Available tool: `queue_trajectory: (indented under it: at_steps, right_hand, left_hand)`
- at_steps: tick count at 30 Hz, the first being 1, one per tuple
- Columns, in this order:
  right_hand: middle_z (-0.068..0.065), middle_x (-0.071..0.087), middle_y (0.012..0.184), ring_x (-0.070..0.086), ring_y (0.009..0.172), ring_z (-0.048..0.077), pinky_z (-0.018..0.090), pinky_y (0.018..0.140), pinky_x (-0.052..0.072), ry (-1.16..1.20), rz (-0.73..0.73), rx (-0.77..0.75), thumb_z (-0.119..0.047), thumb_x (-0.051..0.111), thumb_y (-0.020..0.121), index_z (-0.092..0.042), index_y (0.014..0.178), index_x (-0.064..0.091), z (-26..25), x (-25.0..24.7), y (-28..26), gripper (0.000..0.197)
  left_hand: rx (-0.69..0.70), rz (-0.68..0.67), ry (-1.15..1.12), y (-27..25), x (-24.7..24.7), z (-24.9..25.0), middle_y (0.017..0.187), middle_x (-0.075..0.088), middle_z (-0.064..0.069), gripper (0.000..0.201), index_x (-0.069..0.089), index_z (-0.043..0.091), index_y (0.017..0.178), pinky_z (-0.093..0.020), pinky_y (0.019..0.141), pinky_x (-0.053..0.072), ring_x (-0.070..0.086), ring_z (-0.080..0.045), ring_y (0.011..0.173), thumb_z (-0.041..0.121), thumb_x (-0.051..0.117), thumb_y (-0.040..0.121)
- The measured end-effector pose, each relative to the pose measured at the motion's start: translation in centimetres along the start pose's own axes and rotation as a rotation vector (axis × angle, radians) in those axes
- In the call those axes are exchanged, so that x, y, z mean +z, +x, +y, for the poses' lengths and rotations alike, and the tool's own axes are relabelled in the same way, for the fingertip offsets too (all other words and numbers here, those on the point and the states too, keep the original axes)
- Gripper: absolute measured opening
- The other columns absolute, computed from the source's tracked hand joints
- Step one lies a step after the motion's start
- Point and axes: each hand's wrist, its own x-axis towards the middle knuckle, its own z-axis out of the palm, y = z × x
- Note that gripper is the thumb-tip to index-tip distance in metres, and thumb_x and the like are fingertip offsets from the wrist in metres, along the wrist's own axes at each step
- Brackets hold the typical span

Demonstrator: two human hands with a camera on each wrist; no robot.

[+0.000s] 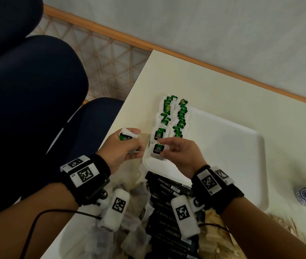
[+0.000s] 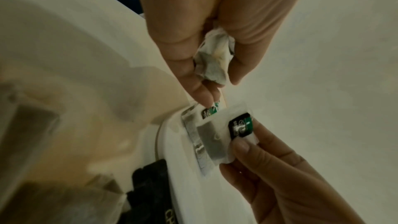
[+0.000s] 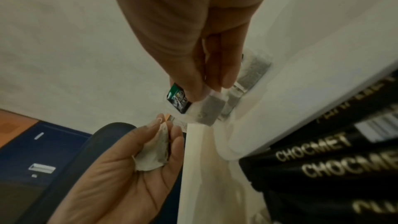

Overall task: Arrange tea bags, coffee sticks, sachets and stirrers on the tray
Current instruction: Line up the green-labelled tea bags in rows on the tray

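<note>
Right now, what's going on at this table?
A person is laying green-tagged tea bags in rows on the white tray. The right hand pinches one tea bag at the near end of the tea bag rows, at the tray's near corner. The left hand holds spare tea bags beside the tray. Black Chocmet sticks and wooden stirrers lie on the table, not yet arranged.
</note>
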Motion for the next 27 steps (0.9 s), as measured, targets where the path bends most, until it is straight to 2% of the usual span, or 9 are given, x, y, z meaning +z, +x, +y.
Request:
queue_trajectory:
  at_steps: [2, 5, 10, 12, 16, 19, 22, 25, 27]
  right_hand:
    - [-0.004, 0.045, 0.056, 0.041, 0.056, 0.015, 0.024, 0.061, 0.039, -0.069, -0.011, -0.028, 0.001, 0.071, 0.076, -0.028, 0.085, 0.071, 0.0, 0.2, 0.1, 0.03]
    - [-0.005, 0.051, 0.059, 0.045, 0.056, 0.009, 0.017, 0.058, 0.039, -0.233, -0.002, -0.042, -0.007, 0.071, 0.077, -0.034, 0.086, 0.068, 0.1, 0.6, 0.8, 0.029]
    - [-0.004, 0.051, 0.065, 0.048, 0.058, 0.005, 0.006, 0.057, 0.037, -0.365, 0.062, -0.064, -0.012, 0.069, 0.081, -0.028, 0.1, 0.066, 0.5, 0.8, 2.7, 0.025]
    - [-0.008, 0.052, 0.069, 0.05, 0.064, 0.005, 0.009, 0.061, 0.041, -0.421, 0.088, -0.113, -0.013, 0.067, 0.083, -0.027, 0.103, 0.065, 0.5, 0.9, 3.1, 0.025]
    - [-0.003, 0.057, 0.083, 0.053, 0.069, 0.009, 0.024, 0.07, 0.048, -0.497, 0.105, -0.167, -0.013, 0.066, 0.084, -0.024, 0.11, 0.063, 0.6, 0.9, 3.5, 0.028]
    - [-0.006, 0.052, 0.096, 0.051, 0.072, 0.006, 0.016, 0.068, 0.041, -0.539, 0.154, -0.216, -0.021, 0.068, 0.084, -0.026, 0.111, 0.062, 0.4, 0.6, 3.2, 0.028]
    - [-0.01, 0.051, 0.103, 0.053, 0.08, 0.002, 0.005, 0.066, 0.039, -0.519, 0.178, -0.284, -0.028, 0.066, 0.086, -0.031, 0.105, 0.064, -0.4, 0.5, 1.9, 0.019]
    - [-0.008, 0.06, 0.089, 0.056, 0.074, 0.003, 0.007, 0.065, 0.041, -0.379, 0.061, -0.31, -0.029, 0.071, 0.083, -0.034, 0.095, 0.065, -2.0, 0.8, -0.1, 0.014]
    - [-0.009, 0.062, 0.088, 0.056, 0.076, 0.003, 0.011, 0.065, 0.044, -0.322, -0.078, -0.265, -0.036, 0.077, 0.076, -0.038, 0.098, 0.063, -2.7, 1.2, -1.4, 0.026]
  left_hand:
    - [-0.002, 0.037, -0.025, 0.1, -0.4, 0.2, 0.089, 0.06, -0.01, 0.021, 0.059, 0.014, 0.103, -0.032, 0.066, 0.058, 0.064, -0.02, 0.079, -0.001, 0.058, 0.089]
    - [-0.017, 0.051, -0.071, 0.2, -1.0, 0.6, 0.093, 0.059, -0.01, 0.02, 0.057, 0.015, 0.106, -0.034, 0.068, 0.059, 0.063, -0.021, 0.081, 0.0, 0.055, 0.091]
    - [-0.027, 0.05, -0.081, 0.2, -1.9, 1.1, 0.094, 0.061, -0.01, 0.02, 0.056, 0.016, 0.107, -0.037, 0.07, 0.059, 0.065, -0.024, 0.082, 0.002, 0.053, 0.092]
    - [-0.043, 0.024, -0.084, 0.0, -1.9, 1.2, 0.092, 0.062, -0.01, 0.018, 0.055, 0.015, 0.109, -0.039, 0.072, 0.058, 0.064, -0.024, 0.08, 0.006, 0.05, 0.094]
    - [-0.118, -0.068, -0.077, -0.7, -1.6, 1.3, 0.091, 0.063, -0.01, 0.019, 0.058, 0.013, 0.108, -0.037, 0.066, 0.059, 0.063, -0.024, 0.077, 0.017, 0.044, 0.096]
    - [-0.171, -0.124, -0.049, -1.0, -1.1, 1.1, 0.091, 0.063, -0.011, 0.026, 0.061, 0.012, 0.106, -0.037, 0.064, 0.058, 0.063, -0.024, 0.077, 0.024, 0.041, 0.095]
    - [-0.198, -0.169, -0.037, -0.9, -0.4, 0.9, 0.091, 0.062, -0.012, 0.03, 0.061, 0.011, 0.105, -0.043, 0.073, 0.058, 0.062, -0.026, 0.078, 0.028, 0.039, 0.095]
    - [-0.219, -0.219, -0.017, -0.8, 0.5, 0.8, 0.092, 0.063, -0.012, 0.037, 0.061, 0.011, 0.107, -0.044, 0.077, 0.055, 0.061, -0.024, 0.08, 0.036, 0.037, 0.095]
    - [-0.244, -0.27, -0.006, -0.8, 1.4, 0.6, 0.098, 0.062, -0.011, 0.046, 0.062, 0.008, 0.114, -0.04, 0.071, 0.055, 0.06, -0.022, 0.085, 0.042, 0.038, 0.094]
